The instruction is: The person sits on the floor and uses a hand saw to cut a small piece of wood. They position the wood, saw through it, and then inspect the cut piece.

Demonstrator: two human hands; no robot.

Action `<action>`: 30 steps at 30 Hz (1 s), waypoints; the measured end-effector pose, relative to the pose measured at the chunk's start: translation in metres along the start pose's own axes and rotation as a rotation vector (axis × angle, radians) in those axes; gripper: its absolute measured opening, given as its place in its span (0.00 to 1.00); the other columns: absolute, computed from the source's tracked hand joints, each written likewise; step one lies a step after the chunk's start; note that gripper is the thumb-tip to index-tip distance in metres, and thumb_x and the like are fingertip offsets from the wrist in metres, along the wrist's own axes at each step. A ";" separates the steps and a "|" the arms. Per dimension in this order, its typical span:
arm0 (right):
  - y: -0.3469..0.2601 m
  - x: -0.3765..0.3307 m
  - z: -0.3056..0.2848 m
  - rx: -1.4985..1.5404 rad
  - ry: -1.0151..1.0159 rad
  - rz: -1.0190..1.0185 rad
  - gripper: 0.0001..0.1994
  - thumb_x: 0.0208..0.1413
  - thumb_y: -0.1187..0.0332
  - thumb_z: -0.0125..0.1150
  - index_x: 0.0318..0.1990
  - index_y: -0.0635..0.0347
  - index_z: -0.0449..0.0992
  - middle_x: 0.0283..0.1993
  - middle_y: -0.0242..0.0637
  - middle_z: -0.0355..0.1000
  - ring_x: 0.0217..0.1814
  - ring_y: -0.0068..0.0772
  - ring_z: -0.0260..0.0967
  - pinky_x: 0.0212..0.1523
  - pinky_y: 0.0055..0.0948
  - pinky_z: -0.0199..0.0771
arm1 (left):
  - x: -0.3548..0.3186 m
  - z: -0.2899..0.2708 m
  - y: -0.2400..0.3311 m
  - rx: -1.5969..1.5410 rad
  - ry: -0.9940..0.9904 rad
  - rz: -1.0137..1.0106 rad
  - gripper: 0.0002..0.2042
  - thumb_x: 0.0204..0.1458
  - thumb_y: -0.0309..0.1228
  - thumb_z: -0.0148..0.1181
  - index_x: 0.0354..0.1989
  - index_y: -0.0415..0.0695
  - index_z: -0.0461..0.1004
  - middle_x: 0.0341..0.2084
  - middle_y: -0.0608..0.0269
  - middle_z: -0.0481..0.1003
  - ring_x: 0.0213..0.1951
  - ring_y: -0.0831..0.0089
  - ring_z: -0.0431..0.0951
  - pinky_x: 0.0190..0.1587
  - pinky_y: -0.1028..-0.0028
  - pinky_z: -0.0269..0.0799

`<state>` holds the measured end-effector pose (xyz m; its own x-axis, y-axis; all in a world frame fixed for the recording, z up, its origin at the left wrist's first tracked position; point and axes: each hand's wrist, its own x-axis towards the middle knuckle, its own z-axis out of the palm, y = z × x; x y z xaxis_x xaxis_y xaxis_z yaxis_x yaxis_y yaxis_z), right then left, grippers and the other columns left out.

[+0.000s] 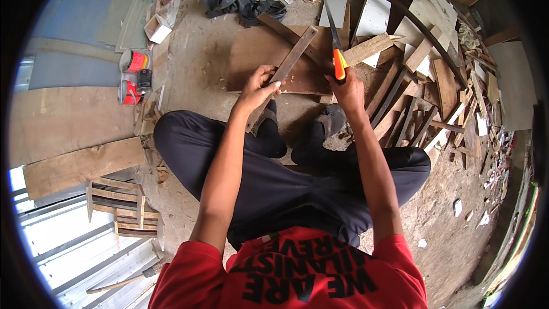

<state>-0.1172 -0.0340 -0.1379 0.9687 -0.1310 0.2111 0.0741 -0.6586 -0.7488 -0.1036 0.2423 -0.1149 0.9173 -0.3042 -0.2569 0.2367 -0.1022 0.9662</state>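
Observation:
In front of my bent knees, my left hand (pixel 259 89) is closed around a narrow wooden strip (pixel 297 50) that slants up to the right. My right hand (pixel 349 92) grips a handsaw (pixel 339 64) by its orange and black handle, the long thin blade pointing away from me. The blade stands apart from the strip, to its right. Beneath both lies a flat brown board (pixel 247 57) on the floor. A second, darker wooden strip (pixel 275 24) rests across that board, partly hidden behind the held one.
Wood offcuts (pixel 443 88) are heaped along the right, with white panels (pixel 374 14) among them. Black plastic (pixel 240 0) lies beyond the board. Red and black cans (pixel 135 62) stand at left, near a plywood sheet (pixel 74 120) and a slatted wooden frame (pixel 123 203).

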 end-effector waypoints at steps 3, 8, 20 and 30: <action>0.019 -0.009 0.000 -0.055 0.194 -0.055 0.20 0.49 0.58 0.71 0.37 0.65 0.71 0.32 0.54 0.75 0.37 0.60 0.74 0.36 0.45 0.74 | 0.006 0.012 0.011 0.030 -0.006 0.030 0.25 0.48 0.22 0.67 0.54 0.41 0.64 0.41 0.60 0.77 0.36 0.78 0.76 0.30 0.78 0.70; 0.056 -0.041 -0.041 -0.106 0.410 0.324 0.17 0.49 0.59 0.71 0.35 0.62 0.72 0.31 0.51 0.76 0.34 0.56 0.75 0.34 0.43 0.73 | 0.018 0.036 0.019 0.165 -0.028 0.107 0.23 0.48 0.23 0.67 0.54 0.39 0.68 0.46 0.57 0.75 0.41 0.74 0.76 0.35 0.74 0.72; -0.004 -0.085 -0.089 0.237 0.526 0.244 0.11 0.53 0.67 0.70 0.35 0.62 0.72 0.24 0.32 0.70 0.25 0.18 0.64 0.27 0.24 0.68 | 0.067 0.074 -0.019 0.846 0.260 0.588 0.18 0.49 0.29 0.67 0.49 0.41 0.74 0.41 0.54 0.75 0.46 0.54 0.75 0.48 0.62 0.71; -0.061 -0.165 -0.049 0.538 0.160 0.260 0.17 0.57 0.65 0.64 0.23 0.61 0.64 0.16 0.25 0.59 0.19 0.12 0.53 0.19 0.20 0.55 | 0.068 0.100 -0.027 1.088 0.456 0.793 0.13 0.49 0.31 0.66 0.41 0.41 0.74 0.45 0.56 0.73 0.53 0.56 0.70 0.62 0.50 0.57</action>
<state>-0.2929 -0.0079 -0.0961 0.9266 -0.3738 0.0399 -0.0096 -0.1296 -0.9915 -0.0794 0.1299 -0.1608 0.7593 -0.3184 0.5676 -0.5492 -0.7814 0.2963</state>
